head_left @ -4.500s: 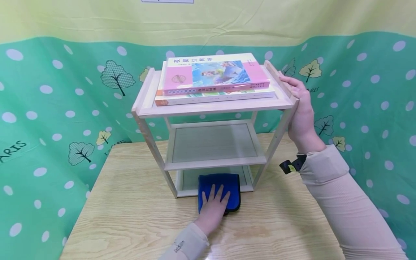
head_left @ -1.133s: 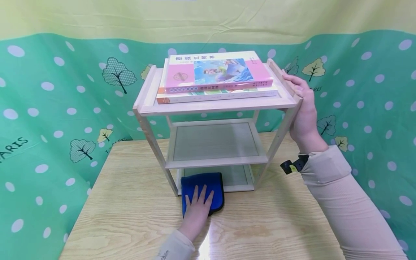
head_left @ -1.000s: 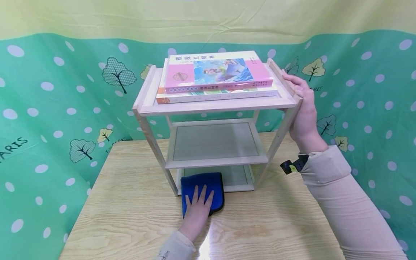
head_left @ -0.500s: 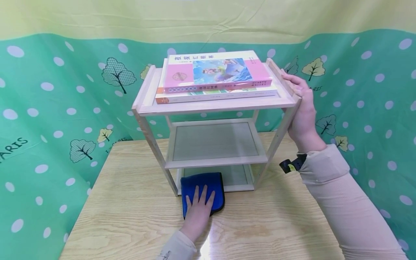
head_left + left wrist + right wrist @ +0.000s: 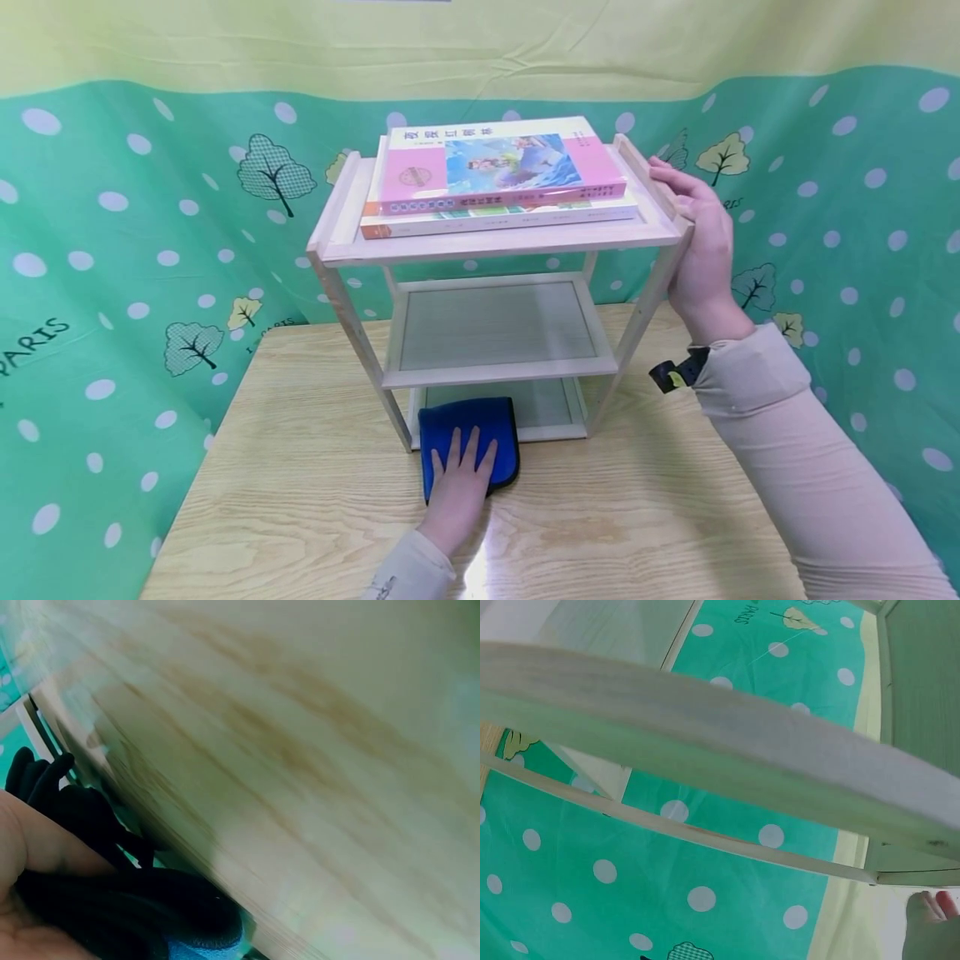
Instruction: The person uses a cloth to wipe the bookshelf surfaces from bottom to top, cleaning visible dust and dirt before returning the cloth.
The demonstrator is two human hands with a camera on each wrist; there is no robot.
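My left hand [image 5: 456, 496] lies with spread fingers over a folded blue cloth with black edging [image 5: 480, 412]. In the left wrist view, the cloth [image 5: 172, 911] shows as dark folds held between thumb [image 5: 56, 844] and palm. The cloth overlaps the front left of the bottom tier of a pale wooden three-tier shelf [image 5: 495, 372]. At the upper right, my right hand [image 5: 701, 237] grips the shelf's top side rail, fingers over its outer edge. Only a few right fingertips [image 5: 939, 904] show at the corner of the right wrist view.
Two books [image 5: 510, 167] lie stacked on the top tier, the pink-covered one uppermost. The shelf stands on a light wood table [image 5: 300, 483]. A green and yellow curtain [image 5: 187, 250] with dots and trees hangs behind and along both sides.
Since the earliest frame, my left hand and the blue cloth have moved left along the bottom tier. They have hardly moved in the last second. The right hand keeps its grip on the rail.
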